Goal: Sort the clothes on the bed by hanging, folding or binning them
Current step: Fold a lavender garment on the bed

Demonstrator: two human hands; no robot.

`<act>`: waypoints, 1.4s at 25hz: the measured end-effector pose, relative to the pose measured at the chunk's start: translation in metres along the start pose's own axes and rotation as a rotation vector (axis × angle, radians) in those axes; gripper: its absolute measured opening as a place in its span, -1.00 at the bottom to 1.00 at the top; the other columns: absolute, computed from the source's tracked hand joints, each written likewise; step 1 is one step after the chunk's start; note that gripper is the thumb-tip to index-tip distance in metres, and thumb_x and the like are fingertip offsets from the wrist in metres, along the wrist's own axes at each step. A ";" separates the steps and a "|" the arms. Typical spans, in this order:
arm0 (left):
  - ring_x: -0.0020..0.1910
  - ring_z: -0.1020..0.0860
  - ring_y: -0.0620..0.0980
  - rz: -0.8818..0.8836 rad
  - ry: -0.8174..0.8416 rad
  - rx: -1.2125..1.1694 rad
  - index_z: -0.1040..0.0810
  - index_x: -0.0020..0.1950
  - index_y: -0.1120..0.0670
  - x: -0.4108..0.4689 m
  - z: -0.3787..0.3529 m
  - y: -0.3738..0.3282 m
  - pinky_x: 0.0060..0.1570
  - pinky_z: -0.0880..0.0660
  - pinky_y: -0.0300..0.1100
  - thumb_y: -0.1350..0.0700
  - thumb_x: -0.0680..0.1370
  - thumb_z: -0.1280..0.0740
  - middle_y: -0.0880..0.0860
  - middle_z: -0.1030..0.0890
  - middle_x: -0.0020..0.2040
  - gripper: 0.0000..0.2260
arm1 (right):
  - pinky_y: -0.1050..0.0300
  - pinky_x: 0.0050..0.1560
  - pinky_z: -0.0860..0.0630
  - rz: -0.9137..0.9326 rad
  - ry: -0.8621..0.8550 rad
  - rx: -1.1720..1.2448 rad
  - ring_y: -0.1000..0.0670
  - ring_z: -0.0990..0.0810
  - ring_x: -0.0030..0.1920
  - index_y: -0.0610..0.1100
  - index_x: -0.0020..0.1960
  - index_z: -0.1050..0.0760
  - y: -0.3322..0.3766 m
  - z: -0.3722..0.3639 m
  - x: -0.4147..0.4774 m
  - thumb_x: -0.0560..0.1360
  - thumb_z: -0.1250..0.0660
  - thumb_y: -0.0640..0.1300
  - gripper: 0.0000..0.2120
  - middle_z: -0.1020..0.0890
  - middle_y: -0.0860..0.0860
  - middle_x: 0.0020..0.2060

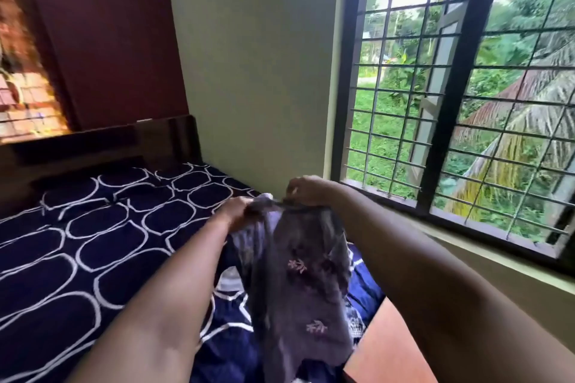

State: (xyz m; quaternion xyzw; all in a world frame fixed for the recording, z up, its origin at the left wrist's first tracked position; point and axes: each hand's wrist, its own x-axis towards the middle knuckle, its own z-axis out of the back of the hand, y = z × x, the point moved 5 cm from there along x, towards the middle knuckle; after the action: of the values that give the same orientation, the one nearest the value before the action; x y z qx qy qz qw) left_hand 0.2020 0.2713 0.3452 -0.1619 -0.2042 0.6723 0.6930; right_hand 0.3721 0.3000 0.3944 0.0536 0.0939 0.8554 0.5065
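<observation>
Left: the bed (93, 242), covered by a navy sheet with white oval outlines, ends at a dark wooden headboard (93, 146) along the far edge. Flat sheet shows to the left of the arms; this looks like the widest room for laying a piece down.

Centre: the left hand (238, 211), blurred, has its grip clenched on the bunched top edge of a grey-violet garment (298, 274) with small pale embroidered sprigs. Just beside it, the right hand (306, 190) has its grip pinching the same top edge between thumb and fingertips. The garment is held above the bed's right side and hangs between the forearms, its lower part crumpled.

Step in hand, as judged: opening the garment out to decide between hanging, folding or binning. It would go best if the hands slide apart along the top edge until the cloth hangs flat, then lift enough to free the lower folds from the sheet.

Right: a small checked cloth (357, 325) lies at the bed's edge below the garment; what it is cannot be told. An orange-brown surface (395, 345) adjoins the bed at the near right. Beyond the right forearm, the sill (466, 246) and barred window (451, 102) stand near, so sideways room is tighter here than on the left.
</observation>
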 end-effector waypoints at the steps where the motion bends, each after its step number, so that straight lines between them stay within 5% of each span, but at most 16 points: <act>1: 0.14 -0.58 0.09 -0.035 -0.045 -0.079 -0.62 0.11 0.25 -0.012 0.002 0.002 -0.28 -0.32 -0.26 -0.02 0.45 -0.34 0.23 -0.64 0.10 -0.61 | 0.14 0.11 -0.45 0.037 0.106 -0.025 -0.08 -0.55 0.14 -0.13 0.21 -0.54 0.011 -0.013 -0.013 0.52 -0.31 0.10 -0.61 -0.61 -0.09 0.14; 4: 0.00 -0.62 0.03 -0.082 -0.102 -0.196 -0.66 0.00 0.22 -0.051 0.013 -0.004 -0.30 -0.31 -0.27 0.05 0.43 -0.38 0.26 -0.66 -0.01 -0.73 | 0.27 -0.07 -0.37 0.106 0.328 -0.013 0.11 -0.51 -0.04 -0.10 0.18 -0.59 0.046 -0.037 -0.047 0.48 -0.40 -0.01 -0.69 -0.65 0.00 0.05; 7: -0.21 -0.64 -0.12 -0.036 -0.208 -0.341 -0.65 -0.02 0.21 -0.074 0.030 0.005 -0.30 -0.41 -0.26 0.00 0.44 -0.33 0.27 -0.66 -0.06 -0.70 | 0.22 -0.25 -0.31 0.097 0.176 -0.009 0.05 -0.44 -0.13 -0.21 0.10 -0.60 0.076 -0.022 -0.051 0.46 -0.40 -0.10 -0.73 -0.57 -0.09 -0.14; 9: -0.39 -0.56 -0.19 -0.006 -0.244 -0.423 -0.66 0.01 0.10 -0.089 0.043 0.011 -0.32 -0.51 -0.21 0.07 0.46 -0.34 0.30 -0.63 -0.04 -0.80 | 0.20 -0.27 -0.31 0.085 0.015 0.227 0.02 -0.40 -0.14 -0.21 0.06 -0.57 0.093 -0.005 -0.054 0.45 -0.31 -0.16 -0.78 -0.50 -0.07 -0.18; 11: -0.34 -0.49 -0.15 -0.057 -0.280 -0.425 -0.66 -0.06 0.05 -0.100 0.050 0.016 -0.27 -0.48 -0.08 -0.08 0.37 -0.34 0.27 -0.65 -0.16 -0.72 | 0.38 -0.37 -0.30 0.093 -0.109 0.555 0.05 -0.42 -0.20 -0.18 0.06 -0.51 0.108 0.011 -0.065 0.50 -0.17 -0.36 -0.77 -0.49 -0.02 -0.22; 14: -0.44 -0.47 -0.17 -0.052 -0.244 -0.574 -0.70 -0.06 -0.01 -0.126 0.065 0.012 -0.31 -0.47 -0.23 0.09 0.36 -0.44 -0.07 -0.60 -0.40 -0.82 | 0.41 -0.40 -0.30 0.192 -0.155 0.776 0.17 -0.37 -0.38 -0.24 -0.05 -0.43 0.124 0.025 -0.078 0.48 -0.06 -0.51 -0.73 -0.44 0.03 -0.34; 19: -0.59 -0.40 -0.28 0.143 -0.329 -0.390 -0.50 -0.23 0.05 -0.174 0.064 0.012 -0.51 -0.37 -0.37 0.20 0.48 -0.40 -0.14 -0.47 -0.57 -0.86 | 0.31 -0.27 -0.40 0.371 -0.168 0.895 0.07 -0.44 -0.28 -0.13 -0.23 -0.43 0.145 0.052 -0.094 0.42 -0.02 -0.56 -0.61 -0.48 -0.02 -0.31; 23: -0.24 -0.50 -0.08 0.333 -0.345 -0.614 -0.47 -0.22 0.02 -0.202 0.025 0.004 -0.12 -0.51 -0.13 0.22 0.57 -0.25 -0.04 -0.54 -0.28 -0.81 | 0.33 -0.28 -0.47 0.544 -0.080 1.161 0.14 -0.52 -0.36 -0.16 -0.22 -0.43 0.147 0.087 -0.132 0.50 -0.06 -0.49 -0.69 -0.56 0.02 -0.37; 26: -0.02 -0.51 0.04 0.331 -0.310 -0.644 -0.50 -0.17 0.05 -0.220 -0.016 -0.011 0.13 -0.46 0.05 0.18 0.60 -0.18 -0.04 -0.63 -0.36 -0.82 | 0.23 -0.28 -0.46 0.603 -0.052 1.314 0.07 -0.50 -0.36 -0.11 -0.26 -0.44 0.130 0.109 -0.156 0.46 -0.15 -0.34 -0.79 -0.55 0.05 -0.41; 28: -0.03 -0.49 0.02 0.312 -0.411 -0.555 -0.51 -0.19 0.04 -0.228 -0.021 -0.021 0.07 -0.46 0.02 0.14 0.59 -0.21 -0.02 -0.58 -0.31 -0.82 | 0.19 -0.26 -0.44 0.578 -0.111 1.341 0.05 -0.49 -0.34 -0.11 -0.24 -0.43 0.105 0.123 -0.164 0.49 -0.13 -0.36 -0.76 -0.55 0.07 -0.43; 31: -0.28 -0.40 -0.02 0.253 -0.669 -0.699 -0.51 -0.25 0.20 -0.228 -0.010 -0.019 -0.27 -0.33 -0.11 -0.06 0.51 -0.20 0.08 -0.47 -0.33 -0.66 | 0.23 -0.33 -0.48 0.539 -0.192 1.450 0.09 -0.52 -0.41 -0.13 -0.22 -0.42 0.056 0.140 -0.175 0.54 -0.06 -0.42 -0.70 -0.56 0.07 -0.47; 33: -0.38 -0.40 -0.11 0.195 -0.719 -0.783 -0.48 -0.16 0.09 -0.238 0.004 -0.027 -0.35 -0.36 -0.17 -0.07 0.57 -0.19 -0.04 -0.49 -0.34 -0.74 | 0.25 -0.35 -0.48 0.505 -0.242 1.491 0.10 -0.53 -0.42 -0.13 -0.22 -0.43 0.028 0.142 -0.179 0.52 -0.05 -0.44 -0.68 -0.57 0.07 -0.47; 35: -0.26 -0.45 -0.27 0.225 -0.742 -0.801 -0.44 -0.07 -0.07 -0.257 0.019 -0.036 -0.23 -0.45 -0.29 -0.02 0.64 -0.14 -0.21 -0.50 -0.20 -0.85 | 0.22 -0.31 -0.48 0.415 -0.291 1.423 0.06 -0.54 -0.38 -0.12 -0.23 -0.46 0.004 0.135 -0.175 0.51 -0.07 -0.44 -0.68 -0.58 0.04 -0.43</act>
State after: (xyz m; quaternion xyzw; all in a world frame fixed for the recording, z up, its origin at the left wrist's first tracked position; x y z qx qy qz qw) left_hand 0.2205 0.0119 0.3626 -0.1859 -0.6556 0.6239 0.3827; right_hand 0.4779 0.1592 0.5280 0.4967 0.5439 0.6504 0.1856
